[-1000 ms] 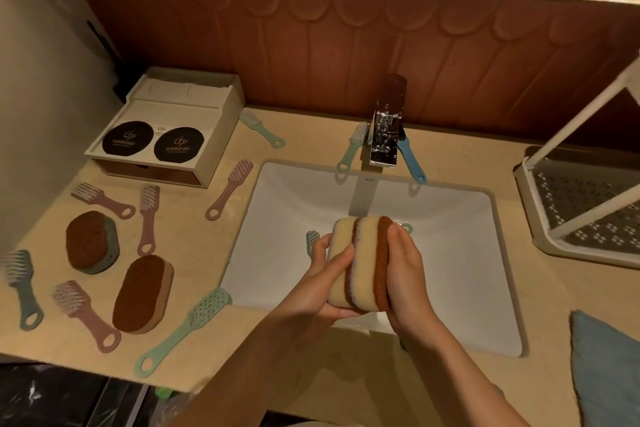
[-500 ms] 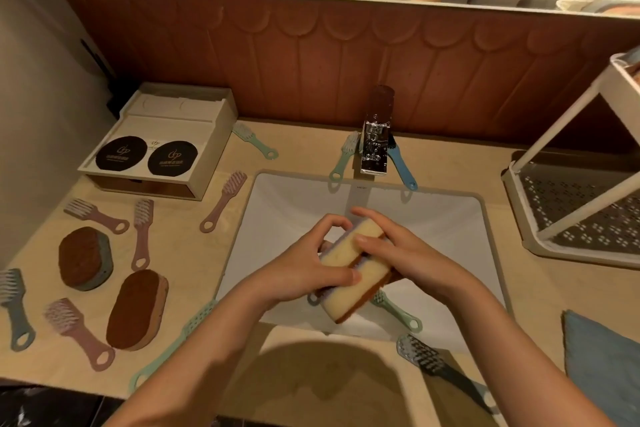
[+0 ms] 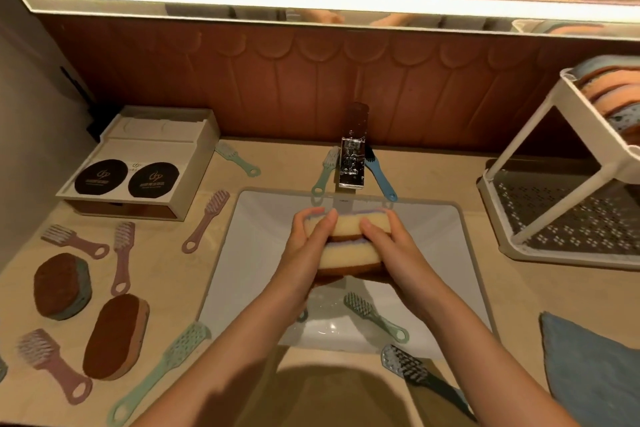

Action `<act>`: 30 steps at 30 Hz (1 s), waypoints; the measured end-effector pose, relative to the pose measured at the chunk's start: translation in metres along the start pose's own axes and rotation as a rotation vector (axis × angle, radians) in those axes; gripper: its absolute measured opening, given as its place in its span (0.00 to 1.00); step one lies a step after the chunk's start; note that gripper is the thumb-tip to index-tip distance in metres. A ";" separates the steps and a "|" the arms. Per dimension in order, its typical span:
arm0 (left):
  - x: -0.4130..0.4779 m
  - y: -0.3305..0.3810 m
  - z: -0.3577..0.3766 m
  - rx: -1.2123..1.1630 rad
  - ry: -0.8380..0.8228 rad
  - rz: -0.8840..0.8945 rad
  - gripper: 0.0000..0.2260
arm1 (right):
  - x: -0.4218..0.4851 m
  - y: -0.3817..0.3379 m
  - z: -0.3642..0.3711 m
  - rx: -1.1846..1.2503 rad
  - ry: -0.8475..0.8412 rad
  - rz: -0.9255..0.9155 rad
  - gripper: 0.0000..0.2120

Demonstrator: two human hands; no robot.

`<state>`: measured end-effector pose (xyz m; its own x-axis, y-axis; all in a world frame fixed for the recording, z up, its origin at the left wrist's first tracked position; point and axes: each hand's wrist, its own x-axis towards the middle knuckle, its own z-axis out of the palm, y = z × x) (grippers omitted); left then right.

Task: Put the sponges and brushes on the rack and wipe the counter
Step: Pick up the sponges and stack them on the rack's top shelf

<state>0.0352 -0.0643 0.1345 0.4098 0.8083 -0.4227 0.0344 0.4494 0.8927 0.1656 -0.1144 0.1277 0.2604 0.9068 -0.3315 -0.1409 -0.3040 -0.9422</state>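
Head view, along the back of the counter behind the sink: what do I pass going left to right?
White box → pale green brush → second pale green brush → faucet → blue brush → white rack.

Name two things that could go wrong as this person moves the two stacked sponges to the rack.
1. The sponges are held only at their ends, between the left hand and right hand, above the sink. One might slip out and land by the brush lying in the basin.
2. The top tier of the rack already holds other sponges, so squeezing two more in could push some off.
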 end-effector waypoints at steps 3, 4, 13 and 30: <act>0.002 0.000 0.017 0.226 0.213 0.226 0.12 | -0.004 -0.007 0.000 -0.030 -0.014 0.020 0.12; 0.003 0.001 0.023 0.296 0.228 0.281 0.12 | -0.004 -0.011 -0.002 -0.004 0.010 0.020 0.13; 0.010 0.019 0.063 0.580 0.223 0.457 0.14 | 0.008 -0.034 -0.024 -0.415 0.099 -0.154 0.23; 0.024 0.046 0.130 0.923 0.164 0.829 0.16 | 0.020 -0.055 -0.085 -0.178 0.205 -0.224 0.17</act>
<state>0.1649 -0.0739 0.1853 0.4974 0.7877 0.3636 0.4733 -0.5976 0.6472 0.2599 -0.1040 0.1686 0.4552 0.8847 -0.1010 0.1052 -0.1661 -0.9805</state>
